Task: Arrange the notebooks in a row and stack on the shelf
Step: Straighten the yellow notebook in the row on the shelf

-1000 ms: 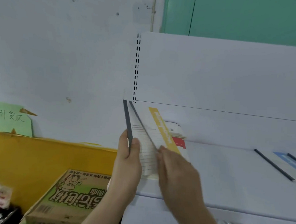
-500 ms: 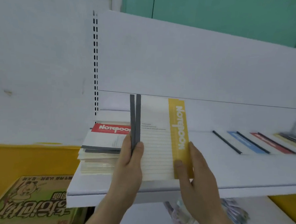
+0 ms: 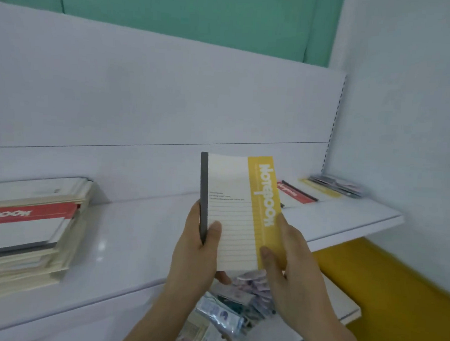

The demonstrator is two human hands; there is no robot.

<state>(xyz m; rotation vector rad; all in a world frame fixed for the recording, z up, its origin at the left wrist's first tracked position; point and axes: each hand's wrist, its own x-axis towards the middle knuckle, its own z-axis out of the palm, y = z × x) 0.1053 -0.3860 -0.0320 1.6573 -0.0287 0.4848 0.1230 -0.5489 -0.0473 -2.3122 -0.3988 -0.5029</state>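
Yellow-banded notebook is now held upright by both hands: left hand fingers grip its grey spine, right hand fingers pinch the yellow edge. The notebook stack has shifted far left of the fingers, while the shelf lies beyond them.

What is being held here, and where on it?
A yellow-banded notebook: left hand grips the grey spine edge low down, right hand the yellow edge.
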